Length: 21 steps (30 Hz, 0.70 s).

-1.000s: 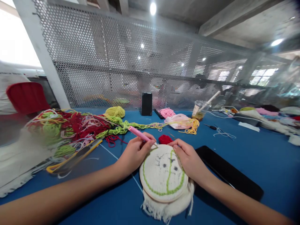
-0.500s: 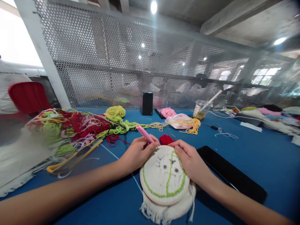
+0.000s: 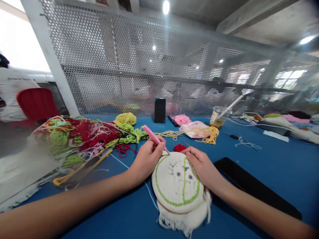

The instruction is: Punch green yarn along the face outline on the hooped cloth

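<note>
My left hand (image 3: pixel 149 157) is closed around a pink punch needle (image 3: pixel 151 133), its thin metal tip at the upper left edge of the cloth. Off-white cloth is stretched in a round embroidery hoop (image 3: pixel 171 196), with frayed cloth hanging below. A green yarn line (image 3: pixel 184 179) curves along the left and bottom and runs up the right part; dark smudged marks show between. Pinching the hoop's upper right rim is my right hand (image 3: pixel 200 162), its fingertips partly behind the rim. Just beyond the hoop lies a small red yarn bundle (image 3: pixel 179 148).
Tangled yarn (image 3: pixel 82 136) and yellow-handled scissors (image 3: pixel 84 167) lie left. A phone (image 3: pixel 159 110) stands upright before the perforated metal screen (image 3: pixel 112 59). A drink cup (image 3: pixel 218 118) with a straw, an awl-like tool (image 3: pixel 231 135) and a long black object (image 3: pixel 254 186) are right.
My left hand has moved the punch needle slightly, and its metal tip now shows at the cloth. More of the green line on the left is uncovered. The view has shifted a little.
</note>
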Tool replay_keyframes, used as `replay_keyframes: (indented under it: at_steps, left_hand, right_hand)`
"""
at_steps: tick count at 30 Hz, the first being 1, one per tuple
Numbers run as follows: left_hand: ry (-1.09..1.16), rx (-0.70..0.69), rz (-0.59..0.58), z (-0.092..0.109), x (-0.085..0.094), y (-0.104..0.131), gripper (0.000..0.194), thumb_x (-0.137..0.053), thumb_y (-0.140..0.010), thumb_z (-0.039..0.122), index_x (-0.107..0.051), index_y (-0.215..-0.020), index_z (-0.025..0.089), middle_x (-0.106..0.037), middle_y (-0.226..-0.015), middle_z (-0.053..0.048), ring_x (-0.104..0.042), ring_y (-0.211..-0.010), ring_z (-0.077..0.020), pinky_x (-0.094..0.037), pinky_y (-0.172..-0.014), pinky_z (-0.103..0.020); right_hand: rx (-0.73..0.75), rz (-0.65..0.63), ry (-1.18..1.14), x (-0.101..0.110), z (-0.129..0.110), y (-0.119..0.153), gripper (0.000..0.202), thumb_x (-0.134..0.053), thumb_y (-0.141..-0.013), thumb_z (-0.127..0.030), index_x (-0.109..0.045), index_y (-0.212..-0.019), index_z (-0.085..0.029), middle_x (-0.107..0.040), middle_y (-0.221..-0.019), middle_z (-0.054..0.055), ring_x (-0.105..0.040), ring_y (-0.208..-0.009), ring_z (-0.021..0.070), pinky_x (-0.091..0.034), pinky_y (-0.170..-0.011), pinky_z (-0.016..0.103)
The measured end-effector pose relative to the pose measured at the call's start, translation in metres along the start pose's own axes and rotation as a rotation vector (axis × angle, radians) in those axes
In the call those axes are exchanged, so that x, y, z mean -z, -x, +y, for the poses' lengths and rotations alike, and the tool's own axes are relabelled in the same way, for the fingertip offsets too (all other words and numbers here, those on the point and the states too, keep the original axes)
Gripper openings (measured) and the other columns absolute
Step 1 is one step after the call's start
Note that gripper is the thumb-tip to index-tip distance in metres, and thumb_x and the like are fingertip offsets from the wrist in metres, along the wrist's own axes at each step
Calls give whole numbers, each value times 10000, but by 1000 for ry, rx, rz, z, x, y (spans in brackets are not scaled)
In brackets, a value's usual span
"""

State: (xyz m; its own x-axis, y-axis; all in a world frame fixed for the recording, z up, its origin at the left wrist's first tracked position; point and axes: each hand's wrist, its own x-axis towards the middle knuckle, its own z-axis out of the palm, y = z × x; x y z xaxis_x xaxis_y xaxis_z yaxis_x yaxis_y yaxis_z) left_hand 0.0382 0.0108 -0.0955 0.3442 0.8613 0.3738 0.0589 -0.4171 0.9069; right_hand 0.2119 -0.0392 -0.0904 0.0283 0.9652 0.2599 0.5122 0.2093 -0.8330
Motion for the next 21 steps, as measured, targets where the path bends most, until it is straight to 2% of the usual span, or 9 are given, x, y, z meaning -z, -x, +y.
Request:
replay_keyframes:
  at_steps: [5, 12, 21]
  left_hand:
    - [32, 11, 1, 1, 1, 3, 118, -442, -827, 285, -452, -831, 168, -502, -726, 15, -411, -480, -52, -335, -435, -182]
    - [26, 6, 36, 0, 0, 7, 104, -402, -854, 276, -443, -821, 187, -416, -601, 57, -326, -422, -47, -292, -413, -180]
    - [-51, -11, -16, 1, -2, 9, 119, -393, -860, 294, -445, -845, 189, -419, -588, 52, -383, -456, -71, -330, -444, -200]
  right_hand:
    - [-7, 0, 4, 0, 4, 3, 232, -360, -830, -254, -558, -740, -171, -602, -722, 37, -531, -680, 150, -393, -605, 276]
    - [-21, -8, 13, 4, 4, 5, 223, -367, -828, -254, -547, -720, -180, -612, -736, 39, -539, -688, 156, -404, -628, 291]
    - [-2, -4, 46, 5, 7, 5, 245, -352, -832, -240, -574, -747, -181, -601, -720, 40, -525, -685, 158, -389, -625, 294]
